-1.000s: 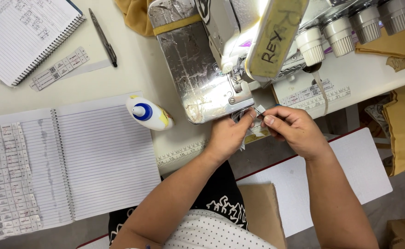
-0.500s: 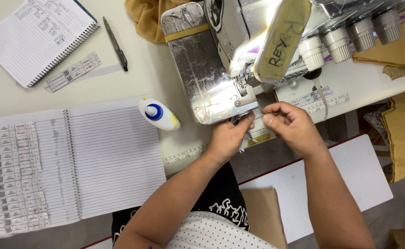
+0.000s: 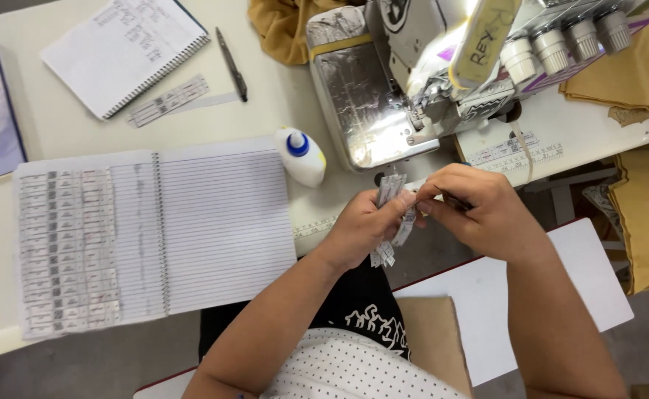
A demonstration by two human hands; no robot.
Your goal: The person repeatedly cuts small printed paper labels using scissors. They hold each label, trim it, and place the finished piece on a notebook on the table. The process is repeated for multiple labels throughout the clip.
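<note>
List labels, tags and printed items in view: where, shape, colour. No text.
Label strips: held between left hand and right hand, narrow, white with dark print.
Pasted labels: left page of open notebook, white columns.
Loose label strip: beside small notepad, white.
Glue bottle: above notebook, white, blue cap.

A cream work table [image 3: 59, 133] stands over grey floor [image 3: 103, 366], brightly lit near the sewing machine [image 3: 369, 96].

This is a sewing workshop: an overlock machine [image 3: 406, 81] with thread cones [image 3: 561, 41] stands on the bench [image 3: 265, 111], mustard fabric [image 3: 634, 66] beside the machine, a label notebook [image 3: 147, 236] left of it.
</note>
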